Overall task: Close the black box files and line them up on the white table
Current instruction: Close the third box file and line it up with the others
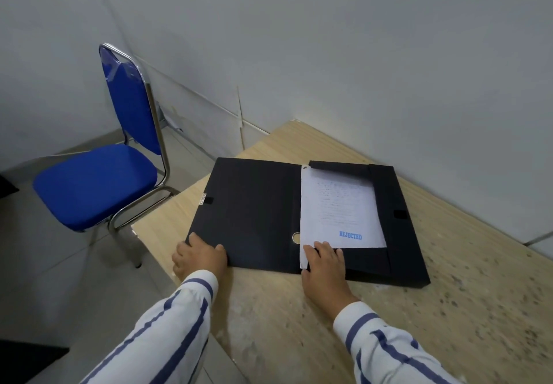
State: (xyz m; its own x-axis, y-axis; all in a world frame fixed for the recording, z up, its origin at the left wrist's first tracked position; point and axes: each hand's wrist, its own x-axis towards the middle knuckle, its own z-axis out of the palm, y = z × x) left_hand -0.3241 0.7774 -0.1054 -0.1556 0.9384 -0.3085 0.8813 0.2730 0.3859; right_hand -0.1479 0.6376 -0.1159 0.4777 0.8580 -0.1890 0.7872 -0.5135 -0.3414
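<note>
Our left hand (199,253) is gripping the open black box file (254,210) by its lid corner; our right hand (324,264) is pressing flat fingers (326,247) on the paper (338,210) inside.

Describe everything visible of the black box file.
The box file is black, card-like, lying open and flat on the pale wooden table. Its lid spreads left; the shallow tray on the right holds a white sheet stamped REJECTED in blue. A round hole sits by the spine. The left hand holds the lid's near corner; the right hand rests on the tray's near edge.
</note>
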